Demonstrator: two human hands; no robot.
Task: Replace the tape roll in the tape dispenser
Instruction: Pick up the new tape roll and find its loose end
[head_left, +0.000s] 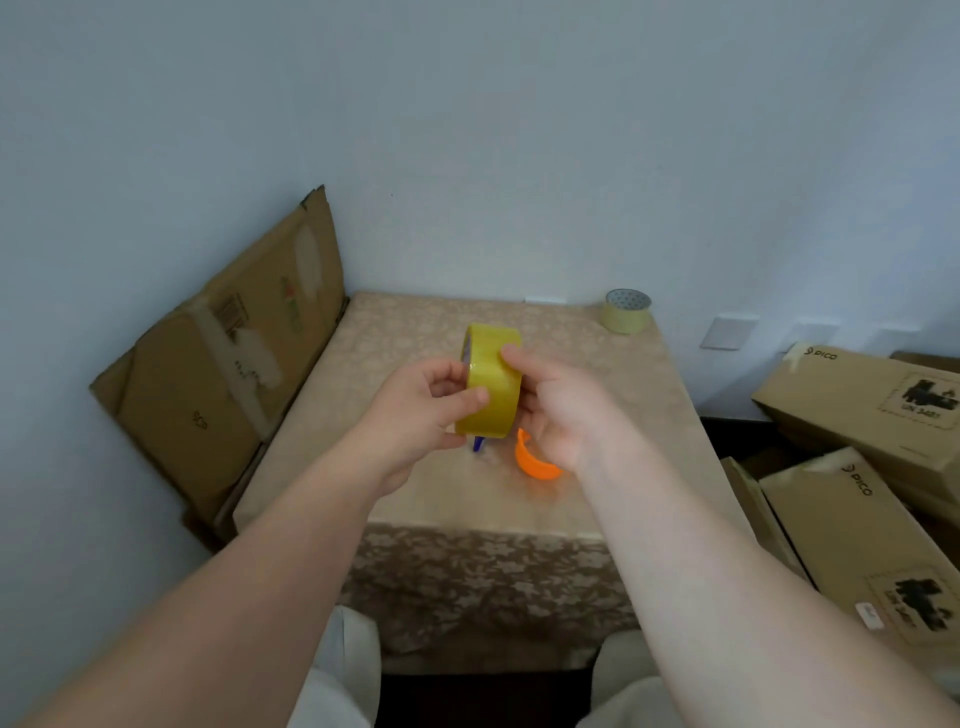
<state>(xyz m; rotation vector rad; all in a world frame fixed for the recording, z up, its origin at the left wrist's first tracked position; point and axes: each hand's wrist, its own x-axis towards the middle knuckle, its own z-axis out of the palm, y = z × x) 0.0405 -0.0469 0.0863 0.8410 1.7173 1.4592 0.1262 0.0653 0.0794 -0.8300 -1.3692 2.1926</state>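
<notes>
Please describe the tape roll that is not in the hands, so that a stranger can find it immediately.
Look at the table with the beige patterned cloth that stands against the pale wall. At its far right corner, near the wall, a pale tape roll lies flat with its open core facing up. Unlike the bright yellow roll held upright in both hands, it is paler, smaller-looking and untouched.

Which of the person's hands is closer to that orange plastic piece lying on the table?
Right. The right hand is just above the orange piece, partly covering it. The left hand is farther off to its left. Both hands grip the yellow tape roll.
</notes>
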